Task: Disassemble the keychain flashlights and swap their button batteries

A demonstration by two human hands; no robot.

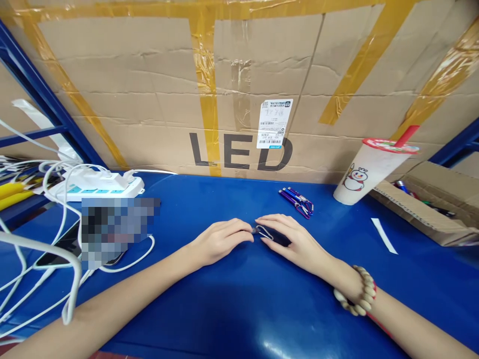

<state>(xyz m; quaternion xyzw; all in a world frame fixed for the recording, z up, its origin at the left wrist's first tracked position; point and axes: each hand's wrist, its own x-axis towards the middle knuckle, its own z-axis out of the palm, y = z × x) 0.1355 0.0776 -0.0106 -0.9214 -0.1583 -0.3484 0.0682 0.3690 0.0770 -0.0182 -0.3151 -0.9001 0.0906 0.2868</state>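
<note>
Near the middle of the blue tabletop [239, 309], my left hand [222, 240] is closed with its fingertips pinched on the dark end of a carabiner keychain [265, 232]. The silver clip loop points right, and most of the keychain's body is hidden in that hand. Around the loop curves my right hand [297, 242], thumb and fingers apart; I cannot tell whether they touch the metal. Further back lie several slim purple and blue keychain sticks [297, 202] with matching carabiner clips, side by side.
A drink cup [368, 174] with a red straw stands at back right, beside an open cardboard box [422, 204] and a white strip [384, 236]. On the left are a power strip [136, 187], white cables [77, 269] and a blurred-out patch. A large carton [157, 99] walls the back.
</note>
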